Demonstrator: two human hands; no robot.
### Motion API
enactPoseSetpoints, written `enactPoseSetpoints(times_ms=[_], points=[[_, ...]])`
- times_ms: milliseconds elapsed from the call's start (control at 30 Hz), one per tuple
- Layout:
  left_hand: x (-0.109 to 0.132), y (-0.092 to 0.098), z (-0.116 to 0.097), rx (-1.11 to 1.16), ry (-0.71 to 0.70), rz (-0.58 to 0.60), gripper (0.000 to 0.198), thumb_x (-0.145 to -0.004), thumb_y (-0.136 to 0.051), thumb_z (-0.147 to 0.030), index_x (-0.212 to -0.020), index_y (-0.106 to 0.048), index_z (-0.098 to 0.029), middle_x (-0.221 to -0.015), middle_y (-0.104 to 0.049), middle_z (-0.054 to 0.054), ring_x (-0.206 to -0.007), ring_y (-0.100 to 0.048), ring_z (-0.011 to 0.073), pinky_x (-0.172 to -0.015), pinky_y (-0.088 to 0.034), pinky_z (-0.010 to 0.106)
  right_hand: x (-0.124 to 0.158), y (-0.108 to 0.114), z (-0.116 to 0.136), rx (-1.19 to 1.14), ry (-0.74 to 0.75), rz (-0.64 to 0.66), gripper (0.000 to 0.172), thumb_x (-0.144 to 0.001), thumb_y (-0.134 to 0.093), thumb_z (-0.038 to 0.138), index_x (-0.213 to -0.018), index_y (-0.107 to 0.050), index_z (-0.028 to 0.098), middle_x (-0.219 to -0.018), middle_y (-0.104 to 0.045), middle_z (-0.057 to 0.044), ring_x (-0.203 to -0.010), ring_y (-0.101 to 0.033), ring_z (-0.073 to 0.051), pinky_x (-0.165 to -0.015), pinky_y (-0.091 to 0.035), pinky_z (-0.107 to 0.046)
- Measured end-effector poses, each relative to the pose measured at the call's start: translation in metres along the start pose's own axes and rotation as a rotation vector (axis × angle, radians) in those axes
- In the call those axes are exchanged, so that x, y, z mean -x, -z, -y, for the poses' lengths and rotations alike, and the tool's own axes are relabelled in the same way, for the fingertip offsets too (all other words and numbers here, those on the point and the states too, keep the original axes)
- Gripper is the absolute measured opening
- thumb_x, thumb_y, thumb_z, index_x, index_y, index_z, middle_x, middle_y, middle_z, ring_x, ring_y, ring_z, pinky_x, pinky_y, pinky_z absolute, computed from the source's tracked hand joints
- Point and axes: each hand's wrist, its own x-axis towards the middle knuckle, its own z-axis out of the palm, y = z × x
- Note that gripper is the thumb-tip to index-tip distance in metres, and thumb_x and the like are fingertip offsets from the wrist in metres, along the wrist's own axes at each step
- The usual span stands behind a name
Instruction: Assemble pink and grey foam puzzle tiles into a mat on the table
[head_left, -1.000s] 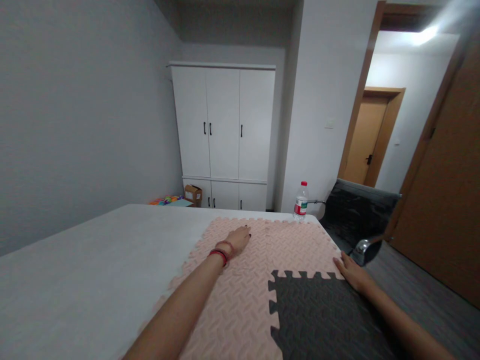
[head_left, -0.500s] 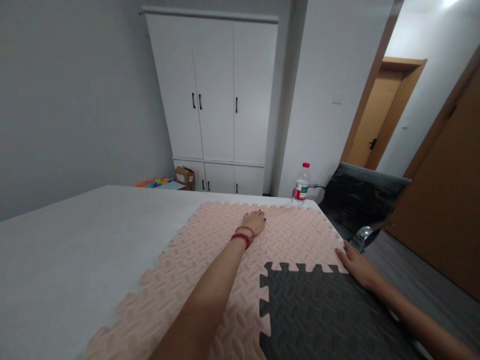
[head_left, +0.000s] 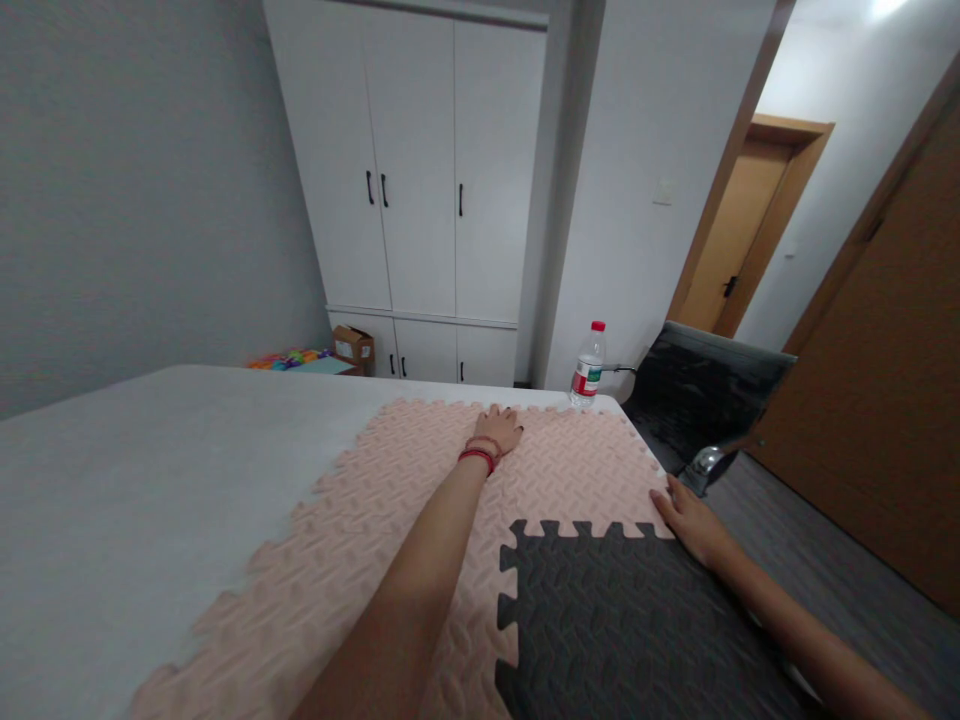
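Observation:
Pink foam mat tiles with toothed edges lie on a white table. A dark grey foam mat tile meets them at the lower right, its jigsaw teeth showing along its far and left edges. My left hand, with red bracelets at the wrist, rests flat near the far edge of the pink tiles, fingers spread. At the right side, my right hand lies by the corner where the grey tile, the pink tile and the table edge come together. Its fingers are stretched out and hold nothing.
On the table's far right corner stands a water bottle with a red cap. Beyond the right edge is a black chair. A cardboard box and a white cabinet are behind the white table.
My left hand has slid slightly forward, toward the far edge of the pink tiles. My right hand stays at the same corner. The whole view has shifted a little.

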Motion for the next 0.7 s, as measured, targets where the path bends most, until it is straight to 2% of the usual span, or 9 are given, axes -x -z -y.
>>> enactPoseSetpoints(times_ms=[67, 167, 267, 333, 400, 500, 700], points=[[0.014, 0.012, 0.004, 0.017, -0.022, 0.034, 0.037, -0.086, -0.053, -0.036, -0.118, -0.051, -0.017, -0.121, -0.053, 0.008, -0.104, -0.054, 0.0219, -0.087, -0.047, 0.045, 0.0, 0.0, -0.001, -0.001, -0.01, 0.013, 0.078, -0.085, -0.022, 0.059, -0.138, -0.026, 0.002, -0.138, -0.039, -0.02, -0.125, -0.041, -0.024, -0.103, -0.03, -0.035], [0.055, 0.031, 0.004, 0.036, -0.091, 0.061, 0.041, -0.086, -0.052, -0.037, -0.122, -0.048, -0.018, -0.127, -0.049, 0.009, -0.111, -0.051, 0.0243, -0.092, -0.042, 0.049, 0.001, 0.001, 0.001, 0.012, -0.031, 0.011, 0.076, -0.085, -0.023, 0.058, -0.138, -0.026, 0.003, -0.139, -0.039, -0.019, -0.125, -0.04, -0.025, -0.103, -0.029, -0.035], [0.111, 0.04, -0.004, 0.053, -0.196, 0.093, 0.049, -0.091, -0.039, -0.043, -0.134, -0.036, -0.02, -0.142, -0.036, 0.01, -0.129, -0.034, 0.0257, -0.106, -0.026, 0.05, 0.003, 0.002, 0.004, 0.06, -0.049, 0.019, 0.075, -0.086, -0.022, 0.057, -0.138, -0.027, 0.003, -0.139, -0.038, -0.018, -0.126, -0.039, -0.025, -0.102, -0.03, -0.035], [0.145, 0.04, -0.012, 0.061, -0.258, 0.133, 0.052, -0.093, -0.027, -0.044, -0.14, -0.027, -0.021, -0.148, -0.026, 0.008, -0.136, -0.02, 0.0214, -0.111, -0.016, 0.044, 0.005, 0.003, 0.007, 0.092, -0.056, 0.029, 0.074, -0.086, -0.02, 0.056, -0.138, -0.026, 0.003, -0.142, -0.034, -0.018, -0.128, -0.036, -0.024, -0.103, -0.029, -0.034], [0.167, 0.039, -0.02, 0.065, -0.285, 0.163, 0.055, -0.093, -0.02, -0.044, -0.142, -0.02, -0.021, -0.151, -0.02, 0.005, -0.138, -0.012, 0.0182, -0.112, -0.011, 0.041, 0.008, 0.007, 0.01, 0.107, -0.061, 0.032, 0.074, -0.087, -0.019, 0.056, -0.139, -0.025, 0.004, -0.144, -0.031, -0.018, -0.129, -0.034, -0.024, -0.103, -0.029, -0.035], [0.178, 0.038, -0.027, 0.07, -0.268, 0.18, 0.057, -0.092, -0.018, -0.046, -0.143, -0.019, -0.021, -0.151, -0.018, 0.005, -0.139, -0.011, 0.0179, -0.112, -0.01, 0.042, 0.015, 0.014, 0.019, 0.127, -0.073, 0.035, 0.073, -0.087, -0.019, 0.057, -0.139, -0.025, 0.006, -0.142, -0.034, -0.018, -0.129, -0.035, -0.025, -0.102, -0.03, -0.039], [0.175, 0.036, -0.046, 0.083, -0.124, 0.162, 0.069, -0.086, -0.02, -0.057, -0.142, -0.022, -0.018, -0.15, -0.02, 0.009, -0.139, -0.012, 0.0238, -0.11, -0.01, 0.05, 0.025, 0.022, 0.041, 0.184, -0.121, 0.016, 0.064, -0.089, -0.022, 0.047, -0.136, -0.029, 0.006, -0.136, -0.04, -0.022, -0.125, -0.038, -0.03, -0.1, -0.028, -0.049]])
